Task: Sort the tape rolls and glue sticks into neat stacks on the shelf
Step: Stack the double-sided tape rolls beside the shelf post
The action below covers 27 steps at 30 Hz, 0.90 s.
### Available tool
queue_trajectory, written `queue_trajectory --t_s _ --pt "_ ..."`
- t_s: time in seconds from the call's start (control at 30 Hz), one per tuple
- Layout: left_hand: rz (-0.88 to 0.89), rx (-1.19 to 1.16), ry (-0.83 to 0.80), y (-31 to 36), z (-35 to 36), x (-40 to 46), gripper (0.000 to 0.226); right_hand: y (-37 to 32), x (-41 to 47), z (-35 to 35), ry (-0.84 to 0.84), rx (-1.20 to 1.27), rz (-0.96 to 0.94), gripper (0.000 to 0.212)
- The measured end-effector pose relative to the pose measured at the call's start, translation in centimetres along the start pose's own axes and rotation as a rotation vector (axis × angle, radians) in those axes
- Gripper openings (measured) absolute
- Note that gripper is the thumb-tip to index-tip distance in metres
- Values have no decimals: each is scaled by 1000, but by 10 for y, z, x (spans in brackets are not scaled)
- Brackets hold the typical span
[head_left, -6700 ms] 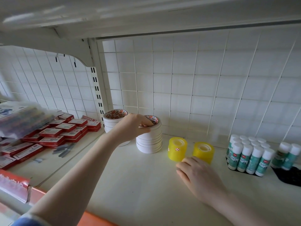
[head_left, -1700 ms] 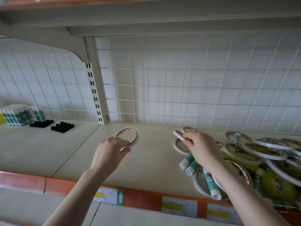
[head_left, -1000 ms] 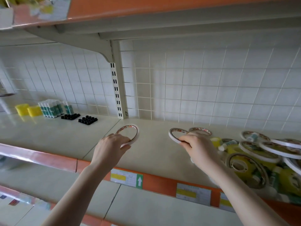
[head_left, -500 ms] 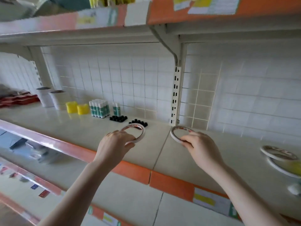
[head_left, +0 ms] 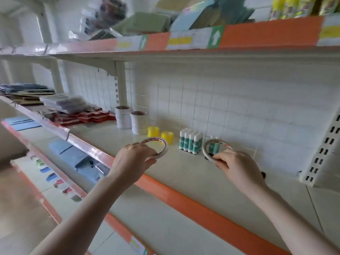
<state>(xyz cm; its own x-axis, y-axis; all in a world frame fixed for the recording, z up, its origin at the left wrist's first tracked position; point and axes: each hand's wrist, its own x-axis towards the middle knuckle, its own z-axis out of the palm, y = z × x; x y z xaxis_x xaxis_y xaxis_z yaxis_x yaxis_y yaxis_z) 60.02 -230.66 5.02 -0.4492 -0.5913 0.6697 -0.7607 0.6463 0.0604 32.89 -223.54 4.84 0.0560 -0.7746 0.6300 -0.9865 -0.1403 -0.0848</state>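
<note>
Two tape rolls (head_left: 164, 148), one gripped per hand (head_left: 134, 159).

I have one view only, from the head camera, so nothing overlaps with a second view. It looks forward and slightly down at the shelf (head_left: 184, 183), angled toward the left along its length, with the frame tilted so the orange edge (head_left: 202, 212) runs diagonally. The wide lens bends the upper shelf (head_left: 184, 54) overhead. I sit close: both forearms reach in from the bottom, and the left hand (head_left: 132, 161) and right hand (head_left: 237, 166) land mid-frame, near the grid back wall (head_left: 239, 107).
</note>
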Motion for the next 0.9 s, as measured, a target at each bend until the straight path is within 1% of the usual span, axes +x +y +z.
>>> queue_trajectory --t_s 0.07,0.17,0.3,0.37,0.47,0.6,0.7,0.9 --pt "-4 23 11 -38 1 3 20 -17 28 18 14 6 -36 11" --pt "-10 53 7 -94 8 14 19 -35 72 50 -7 28 -57 13" --pt "0 97 18 -175 25 44 16 -52 134 97 -85 92 -34 13" --pt "-8 94 -18 -211 31 62 12 -65 164 113 -95 124 20 12" --pt "-3 81 -33 -258 38 84 11 -83 208 141 -70 139 24 9" --pt "18 55 -14 -307 43 106 11 -108 259 177 -100 149 21 9" --pt "37 22 6 -336 51 121 13 -125 290 203 -81 132 29 11" --pt "130 -30 0 -388 77 148 13 -141 331 245 -146 95 168 13"
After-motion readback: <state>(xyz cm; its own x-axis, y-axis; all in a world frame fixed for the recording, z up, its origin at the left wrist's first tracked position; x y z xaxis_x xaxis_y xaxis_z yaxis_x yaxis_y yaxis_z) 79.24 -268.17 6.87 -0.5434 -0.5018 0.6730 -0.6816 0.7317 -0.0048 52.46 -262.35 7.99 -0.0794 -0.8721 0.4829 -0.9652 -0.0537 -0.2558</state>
